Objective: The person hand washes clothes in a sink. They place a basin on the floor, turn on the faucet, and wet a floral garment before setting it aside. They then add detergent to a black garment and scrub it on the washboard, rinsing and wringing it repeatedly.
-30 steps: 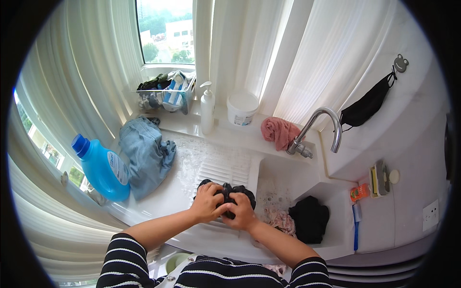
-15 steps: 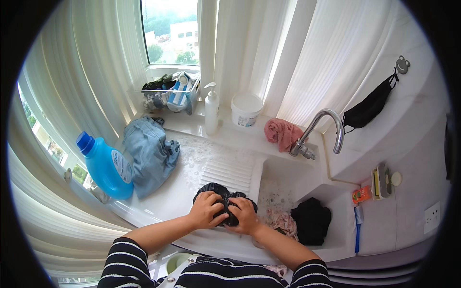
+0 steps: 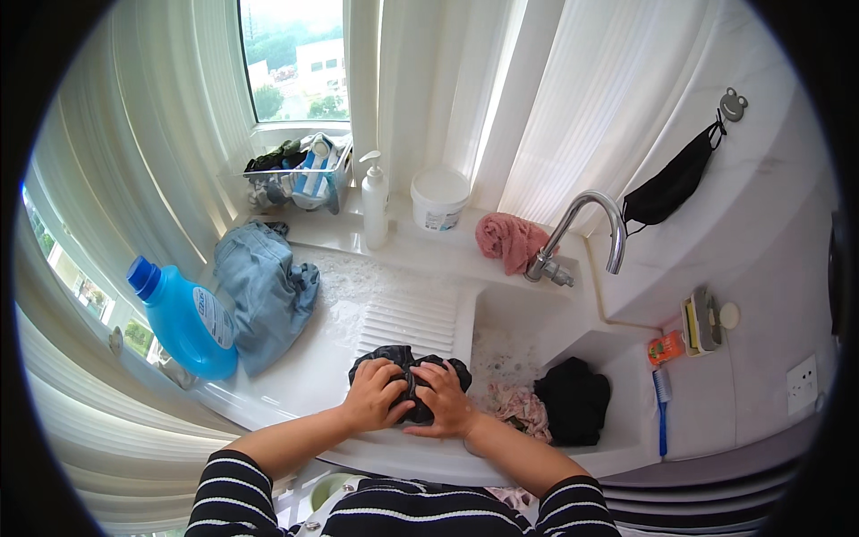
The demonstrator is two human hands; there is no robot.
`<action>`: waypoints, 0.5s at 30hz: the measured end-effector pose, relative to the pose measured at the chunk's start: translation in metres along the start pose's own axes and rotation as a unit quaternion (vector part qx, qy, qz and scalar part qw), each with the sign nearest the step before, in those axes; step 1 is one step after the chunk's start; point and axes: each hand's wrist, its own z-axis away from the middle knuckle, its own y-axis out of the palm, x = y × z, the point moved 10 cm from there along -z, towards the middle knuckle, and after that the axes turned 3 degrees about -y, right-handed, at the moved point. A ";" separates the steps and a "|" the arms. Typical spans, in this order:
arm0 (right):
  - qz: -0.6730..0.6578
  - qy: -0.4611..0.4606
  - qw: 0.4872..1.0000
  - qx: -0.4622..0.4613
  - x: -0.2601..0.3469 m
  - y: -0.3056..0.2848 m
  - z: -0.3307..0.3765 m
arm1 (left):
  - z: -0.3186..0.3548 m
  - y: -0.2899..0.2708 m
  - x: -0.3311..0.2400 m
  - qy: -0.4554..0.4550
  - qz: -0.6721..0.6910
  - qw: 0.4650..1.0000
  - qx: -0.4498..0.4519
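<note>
1. The dark garment [image 3: 410, 380] lies bunched on the ribbed washboard [image 3: 407, 320] of the white tabletop [image 3: 304, 376], just left of the sink basin [image 3: 501, 336]. Its long axis runs left to right across your view; no end or collar can be told apart in the bundle.
2. Your left hand [image 3: 374, 394] presses on the left half of the dark garment, fingers curled down and clenched into the cloth.
3. Your right hand [image 3: 443, 396] grips the right half in the same way, fingers bent over the fabric; the two hands meet at the middle of the bundle, touching or nearly so.
4. In the basin lie a patterned cloth [image 3: 519, 407] and a black cloth [image 3: 573, 398], side by side, just right of your right hand.
5. A blue detergent bottle [image 3: 183, 318] stands tilted at the left edge, beside a heap of denim [image 3: 264, 291].
6. Behind, along the ledge: a pump bottle [image 3: 374, 201], a white tub [image 3: 439, 199], a pink cloth [image 3: 508, 240] and the tap [image 3: 586, 228].
</note>
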 end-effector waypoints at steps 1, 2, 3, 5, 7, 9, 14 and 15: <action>-0.026 -0.008 1.000 -0.007 -0.009 0.006 0.001 | -0.003 0.005 0.006 0.005 -0.004 1.000 0.005; -0.045 0.020 0.999 -0.014 -0.039 0.018 -0.002 | -0.012 0.015 0.020 0.009 -0.007 1.000 0.010; -0.010 0.046 0.998 -0.051 -0.061 0.019 -0.008 | -0.027 0.027 0.045 -0.052 -0.003 0.999 0.014; 0.123 0.156 0.976 -0.084 -0.111 0.020 -0.031 | -0.056 0.035 0.094 -0.161 -0.077 0.983 -0.031; 0.213 0.329 0.917 -0.079 -0.149 0.018 -0.039 | -0.074 0.027 0.113 -0.231 -0.137 0.958 -0.105; 0.120 0.461 0.878 -0.052 -0.157 0.022 -0.026 | -0.064 0.029 0.119 -0.307 -0.192 0.929 -0.077; -0.069 0.150 0.983 -0.079 -0.065 0.000 0.001 | -0.030 -0.002 0.047 -0.037 0.117 0.990 -0.072; -0.052 0.055 0.997 -0.027 -0.031 0.004 0.005 | -0.018 -0.007 0.029 0.007 0.124 0.992 -0.039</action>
